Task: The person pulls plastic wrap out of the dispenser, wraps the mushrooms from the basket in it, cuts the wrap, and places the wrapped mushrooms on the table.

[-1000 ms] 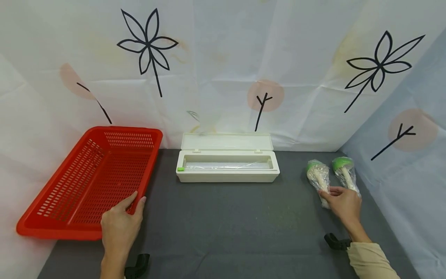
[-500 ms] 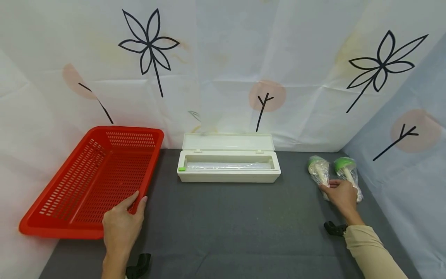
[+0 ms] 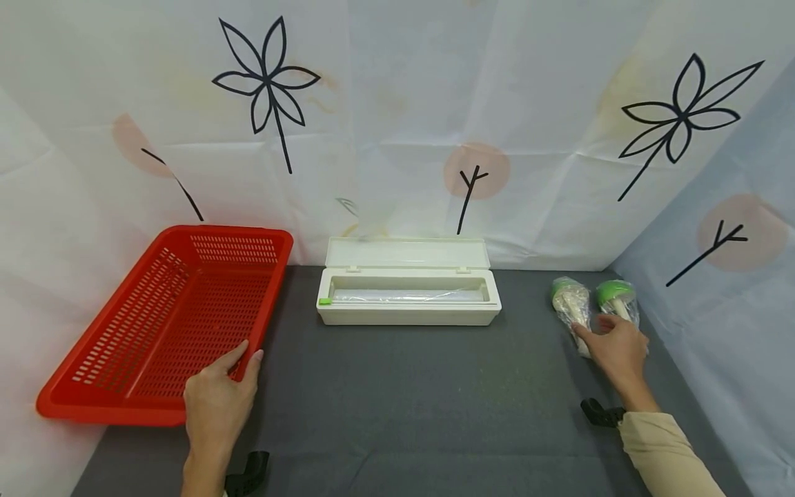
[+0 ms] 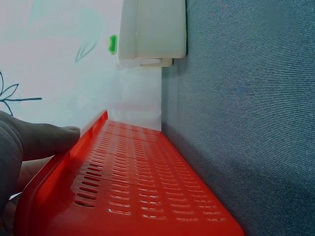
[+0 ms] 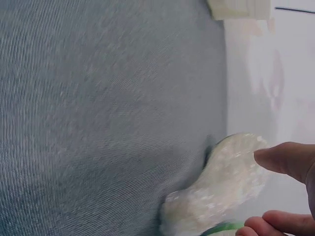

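Note:
On the left stands a red slotted plastic basket (image 3: 205, 310). My left hand (image 3: 217, 400) grips its near right rim, the thumb outside and the fingers inside. At the right lie two pale mushroom-shaped things with green tops, wrapped in clear plastic film: a left one (image 3: 571, 307) and a right one (image 3: 617, 300). My right hand (image 3: 621, 352) is over them, partly hiding the right one. In the right wrist view, the thumb (image 5: 285, 160) and fingers (image 5: 275, 225) are spread apart beside the wrapped left one (image 5: 216, 189), with nothing pinched between them.
A white cling film box (image 3: 406, 307) with its lid raised sits at the back middle, a film roll inside and a green slider at its left. The grey table (image 3: 422, 400) meets a patterned white cloth backdrop (image 3: 385, 124) behind and at the right.
The wrapped left thing's lower end has drawn in closer to the right one, and my right hand has shifted slightly, its fingers loosened. The left hand keeps its grip on the basket rim.

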A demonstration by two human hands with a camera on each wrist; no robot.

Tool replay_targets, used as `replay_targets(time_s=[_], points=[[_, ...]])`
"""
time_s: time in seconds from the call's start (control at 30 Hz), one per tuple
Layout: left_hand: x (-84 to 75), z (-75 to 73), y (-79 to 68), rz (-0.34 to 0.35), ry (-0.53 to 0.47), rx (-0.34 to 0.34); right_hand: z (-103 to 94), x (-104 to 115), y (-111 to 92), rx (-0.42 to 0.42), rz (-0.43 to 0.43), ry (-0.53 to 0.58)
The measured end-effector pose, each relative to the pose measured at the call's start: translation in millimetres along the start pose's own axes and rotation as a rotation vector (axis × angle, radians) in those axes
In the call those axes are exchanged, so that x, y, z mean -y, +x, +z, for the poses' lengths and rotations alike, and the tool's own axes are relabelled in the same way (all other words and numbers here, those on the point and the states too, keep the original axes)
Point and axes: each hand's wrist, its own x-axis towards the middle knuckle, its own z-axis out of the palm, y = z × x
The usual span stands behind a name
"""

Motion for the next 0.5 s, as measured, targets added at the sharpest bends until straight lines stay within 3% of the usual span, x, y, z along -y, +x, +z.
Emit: replay_targets(time_s=[0.13,0.23,0.37,0.5], points=[[-0.2,-1.3,1.3,0.002,-0.017,0.008,-6.1,11.0,-7.7,-0.022,-0.022,0.023],[-0.9,-2.8,3.5,0.004,-0.024,0.024,-7.3,23.3,-15.8,-0.041,-0.091,0.052],[-7.2,-5.0,9.2,0.026,-0.001,0.034,-3.5,42.7,-24.7,-0.076,-0.258,0.104],[-24.7,-1.8,21.0,0.125,0.004,-0.024,1.1,64.7,-26.0,-0.068,-0.426,0.106]])
